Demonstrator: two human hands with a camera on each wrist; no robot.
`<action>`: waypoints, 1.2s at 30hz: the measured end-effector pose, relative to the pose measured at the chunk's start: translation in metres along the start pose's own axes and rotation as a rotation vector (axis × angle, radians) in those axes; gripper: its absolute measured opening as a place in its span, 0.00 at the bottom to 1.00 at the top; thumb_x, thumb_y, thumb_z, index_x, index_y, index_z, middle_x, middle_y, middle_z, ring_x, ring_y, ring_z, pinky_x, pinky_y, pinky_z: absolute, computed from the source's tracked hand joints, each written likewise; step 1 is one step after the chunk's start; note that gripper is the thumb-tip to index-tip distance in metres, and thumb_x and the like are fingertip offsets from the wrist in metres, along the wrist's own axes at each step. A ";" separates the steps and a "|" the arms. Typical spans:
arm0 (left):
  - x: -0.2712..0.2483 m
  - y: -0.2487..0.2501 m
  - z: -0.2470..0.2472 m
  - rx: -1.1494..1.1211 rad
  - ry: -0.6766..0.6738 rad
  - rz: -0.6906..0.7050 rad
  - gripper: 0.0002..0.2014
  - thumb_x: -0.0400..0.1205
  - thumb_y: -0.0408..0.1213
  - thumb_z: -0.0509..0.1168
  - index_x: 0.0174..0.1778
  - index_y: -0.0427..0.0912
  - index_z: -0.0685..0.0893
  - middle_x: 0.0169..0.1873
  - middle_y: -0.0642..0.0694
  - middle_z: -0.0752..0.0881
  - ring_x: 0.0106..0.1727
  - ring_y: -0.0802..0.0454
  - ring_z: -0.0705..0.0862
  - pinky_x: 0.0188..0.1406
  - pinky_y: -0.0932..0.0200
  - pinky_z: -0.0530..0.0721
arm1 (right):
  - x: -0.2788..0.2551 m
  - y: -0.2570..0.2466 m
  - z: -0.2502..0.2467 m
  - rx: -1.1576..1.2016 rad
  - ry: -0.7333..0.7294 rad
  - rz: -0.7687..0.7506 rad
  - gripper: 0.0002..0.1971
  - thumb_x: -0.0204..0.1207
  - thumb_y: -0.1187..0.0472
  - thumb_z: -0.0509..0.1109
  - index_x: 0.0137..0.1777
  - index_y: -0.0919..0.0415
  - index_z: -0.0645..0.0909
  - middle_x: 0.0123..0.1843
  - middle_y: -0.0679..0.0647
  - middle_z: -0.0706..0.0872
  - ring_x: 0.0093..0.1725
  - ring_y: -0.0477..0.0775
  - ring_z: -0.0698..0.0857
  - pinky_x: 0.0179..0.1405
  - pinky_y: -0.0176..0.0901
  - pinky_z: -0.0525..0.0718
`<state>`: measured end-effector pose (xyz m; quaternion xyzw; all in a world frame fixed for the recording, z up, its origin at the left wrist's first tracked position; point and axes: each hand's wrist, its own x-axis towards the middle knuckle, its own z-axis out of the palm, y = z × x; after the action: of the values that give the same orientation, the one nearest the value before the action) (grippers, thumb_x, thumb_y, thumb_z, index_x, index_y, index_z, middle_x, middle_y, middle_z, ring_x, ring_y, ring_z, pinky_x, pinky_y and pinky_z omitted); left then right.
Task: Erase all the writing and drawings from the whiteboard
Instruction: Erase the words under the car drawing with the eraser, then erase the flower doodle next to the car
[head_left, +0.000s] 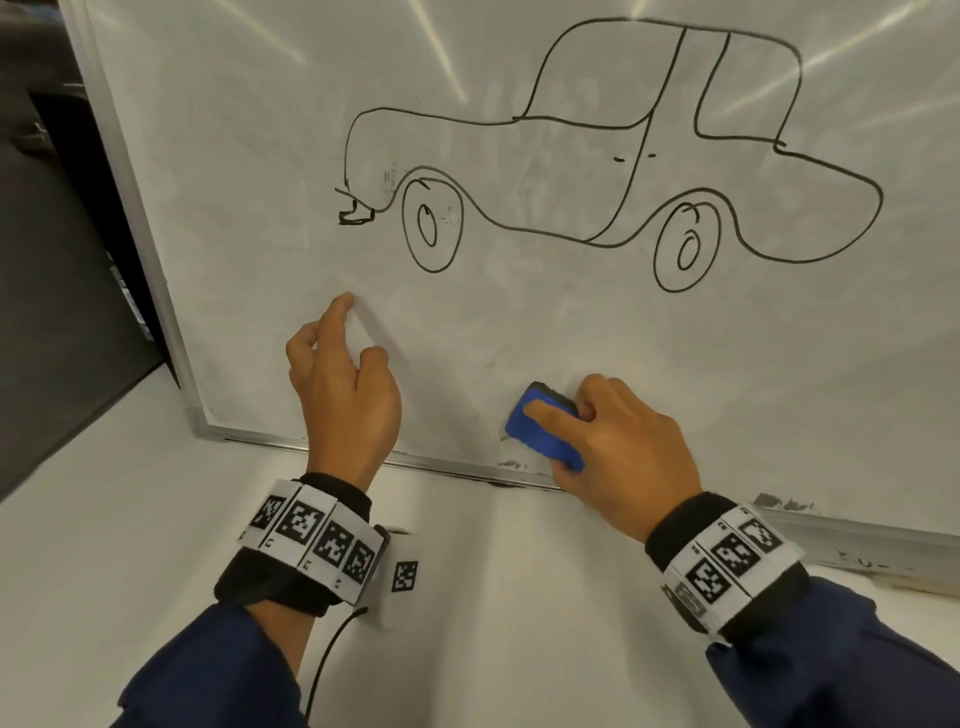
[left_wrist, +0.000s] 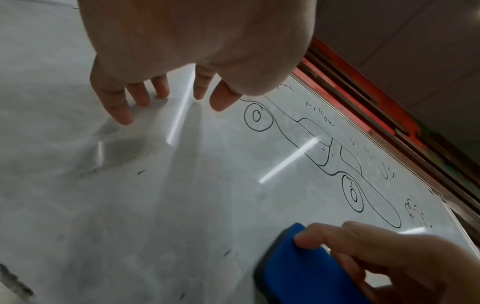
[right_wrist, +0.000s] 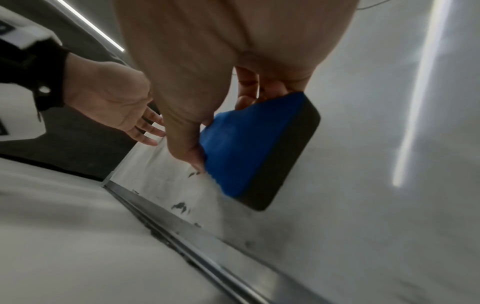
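A whiteboard (head_left: 260, 171) leans upright on a white surface. A black line drawing of a car (head_left: 613, 150) fills its upper middle. In the left wrist view, small writing (left_wrist: 322, 115) runs along the board's far edge above the car (left_wrist: 337, 156). My right hand (head_left: 618, 447) grips a blue eraser (head_left: 545, 431) with a dark felt face (right_wrist: 291, 156), pressed flat to the board near its bottom edge. My left hand (head_left: 343, 374) rests its spread fingertips (left_wrist: 122, 115) on the bare board below the car's front, holding nothing.
The board's metal bottom frame (head_left: 457, 470) meets the white table (head_left: 156, 519) just under both hands. Dark ink smudges (right_wrist: 182, 206) sit by the frame below the eraser. A dark surface (head_left: 57, 291) lies left of the board.
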<state>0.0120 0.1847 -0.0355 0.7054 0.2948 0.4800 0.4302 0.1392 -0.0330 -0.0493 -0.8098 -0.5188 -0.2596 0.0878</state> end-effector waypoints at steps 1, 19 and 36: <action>0.000 0.001 -0.001 -0.001 0.003 -0.004 0.26 0.86 0.33 0.56 0.80 0.57 0.70 0.74 0.45 0.67 0.74 0.45 0.71 0.70 0.57 0.70 | 0.004 -0.005 0.002 0.006 0.003 -0.019 0.28 0.60 0.57 0.85 0.63 0.50 0.85 0.42 0.53 0.74 0.39 0.55 0.77 0.18 0.41 0.73; -0.037 0.033 0.019 0.004 -0.228 0.130 0.20 0.85 0.32 0.62 0.71 0.56 0.78 0.68 0.52 0.73 0.66 0.59 0.77 0.67 0.59 0.79 | -0.022 0.057 -0.035 -0.027 0.033 0.057 0.31 0.58 0.57 0.86 0.64 0.49 0.85 0.43 0.54 0.72 0.39 0.54 0.74 0.19 0.45 0.78; -0.108 0.105 0.145 0.396 -0.684 0.686 0.28 0.81 0.48 0.57 0.79 0.51 0.72 0.71 0.49 0.71 0.68 0.49 0.71 0.63 0.46 0.81 | -0.088 0.146 -0.073 0.099 0.272 0.430 0.32 0.67 0.50 0.82 0.72 0.42 0.80 0.52 0.50 0.74 0.43 0.51 0.76 0.29 0.49 0.85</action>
<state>0.1076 0.0003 -0.0126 0.9457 -0.0252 0.2705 0.1782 0.2159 -0.1983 -0.0135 -0.8540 -0.3300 -0.3157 0.2492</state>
